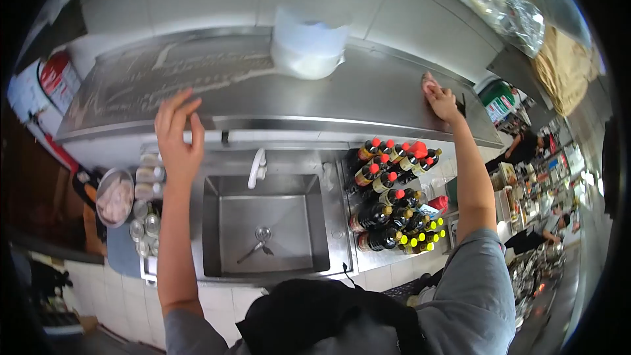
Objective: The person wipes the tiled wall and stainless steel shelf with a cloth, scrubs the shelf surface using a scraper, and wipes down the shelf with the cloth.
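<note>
My left hand (179,137) is raised at the front edge of the steel shelf (243,102), fingers apart and holding nothing. On the right part of the shelf, my right hand (442,100) presses down with its fingers around a small pinkish cloth (428,83). Between the hands, towards the wall, stands a whitish translucent tub (309,49), blurred at its top. Wet, soapy streaks run over the left part of the shelf. Below the shelf is a steel sink (263,223) with a white faucet (256,169).
Several dark sauce bottles (378,213) with red and yellow caps stand right of the sink. At the left are a bowl of pale food (116,198) and glass jars (142,229). Plastic bags (503,3) hang at upper right. Two people (542,233) are far right.
</note>
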Tool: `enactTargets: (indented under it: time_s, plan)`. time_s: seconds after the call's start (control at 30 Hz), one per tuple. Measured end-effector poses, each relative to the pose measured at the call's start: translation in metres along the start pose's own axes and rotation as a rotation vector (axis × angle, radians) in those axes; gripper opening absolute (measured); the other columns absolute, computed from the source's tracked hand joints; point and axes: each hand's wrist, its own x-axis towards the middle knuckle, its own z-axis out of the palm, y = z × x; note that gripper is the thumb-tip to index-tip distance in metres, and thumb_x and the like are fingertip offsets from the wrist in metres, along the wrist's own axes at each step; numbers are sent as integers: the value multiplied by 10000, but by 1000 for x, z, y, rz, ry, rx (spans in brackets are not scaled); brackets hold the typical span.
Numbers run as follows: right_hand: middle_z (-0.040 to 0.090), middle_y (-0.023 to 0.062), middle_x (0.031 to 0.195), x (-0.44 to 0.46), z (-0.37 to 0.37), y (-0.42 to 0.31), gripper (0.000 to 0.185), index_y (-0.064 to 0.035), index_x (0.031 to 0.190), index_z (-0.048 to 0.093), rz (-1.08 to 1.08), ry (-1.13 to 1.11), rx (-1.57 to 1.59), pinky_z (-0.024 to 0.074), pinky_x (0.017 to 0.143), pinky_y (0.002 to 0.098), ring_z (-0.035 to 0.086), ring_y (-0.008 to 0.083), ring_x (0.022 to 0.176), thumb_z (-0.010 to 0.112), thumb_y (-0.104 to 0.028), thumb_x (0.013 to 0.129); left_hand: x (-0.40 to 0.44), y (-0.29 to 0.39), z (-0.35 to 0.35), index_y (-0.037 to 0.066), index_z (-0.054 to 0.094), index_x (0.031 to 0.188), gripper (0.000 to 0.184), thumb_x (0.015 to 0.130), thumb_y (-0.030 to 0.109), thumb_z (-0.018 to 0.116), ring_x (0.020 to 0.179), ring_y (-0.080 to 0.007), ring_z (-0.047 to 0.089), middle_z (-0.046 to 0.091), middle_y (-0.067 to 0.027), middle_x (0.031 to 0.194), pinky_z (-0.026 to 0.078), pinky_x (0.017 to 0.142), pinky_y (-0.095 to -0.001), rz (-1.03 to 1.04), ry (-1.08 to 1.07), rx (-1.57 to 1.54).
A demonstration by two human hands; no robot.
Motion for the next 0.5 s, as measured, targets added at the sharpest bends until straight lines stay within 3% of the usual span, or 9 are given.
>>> enactTargets:
  time_s: [0.07,0.1,0.17,0.2,0.27,0.33,0.43,0.47,0.5]
  plan:
    - [543,179,1266,24,37,44,448,-220,1317,515,-354,79,-221,373,994,541,466,375,1203,431,-445,939,-6,-15,-12,68,659,1010,212,812,41,589,1063,-287,563,614,-81,1141,352,1031,-446,-6,-13,2]
    - [550,96,1292,19,35,44,353,-172,1262,561,-365,148,-270,459,903,458,537,368,1081,412,-323,980,-8,-22,-17,71,659,1016,210,814,57,602,1043,-290,564,616,-79,1118,356,1029,-444,7,-31,-3]
    - [525,106,1325,24,33,51,371,-159,1283,546,-357,38,-258,426,963,431,509,356,1139,397,-329,989,-14,-32,-25,81,664,1054,234,830,66,600,1055,-274,560,612,-80,1086,363,1022,-424,58,-107,52]
    - [506,191,1311,29,35,61,456,-220,1358,490,-454,28,-213,379,1014,464,471,392,1203,382,-437,972,-19,-36,-27,94,663,1060,242,824,75,609,1041,-272,560,606,-76,1061,363,1021,-423,60,-107,52]
    - [463,229,1334,22,29,56,466,-220,1350,502,-210,3,72,343,1053,421,460,387,1221,412,-466,964,-24,-43,-25,117,659,1075,261,816,101,630,1016,-267,557,594,-67,1030,357,1027,-418,84,-87,65]
    - [508,230,1277,27,29,65,439,-194,1326,534,-343,7,42,366,1030,394,485,361,1197,451,-427,963,-28,-44,-25,133,654,1089,283,806,144,660,1006,-260,550,586,-62,1028,341,1045,-409,66,-107,58]
    - [515,182,1310,-1,1,39,432,-185,1326,538,-232,-38,202,357,1033,370,487,327,1185,478,-409,962,-30,-46,-31,158,647,1108,348,776,235,715,1057,-241,538,585,-58,1064,324,1066,-411,-5,-214,43]
    - [481,141,1390,1,-7,40,469,-72,1337,510,-518,-121,84,314,1074,344,451,267,1285,417,-374,989,-29,-45,-33,119,612,1101,385,759,265,713,1049,-272,503,546,-88,1058,350,980,-419,72,-173,49]
    - [479,127,1394,1,-8,35,451,-60,1335,507,-525,-144,200,305,1082,333,434,236,1299,418,-342,995,-28,-45,-35,81,578,1094,434,742,295,712,1041,-304,468,508,-118,1051,377,894,-427,150,-136,56]
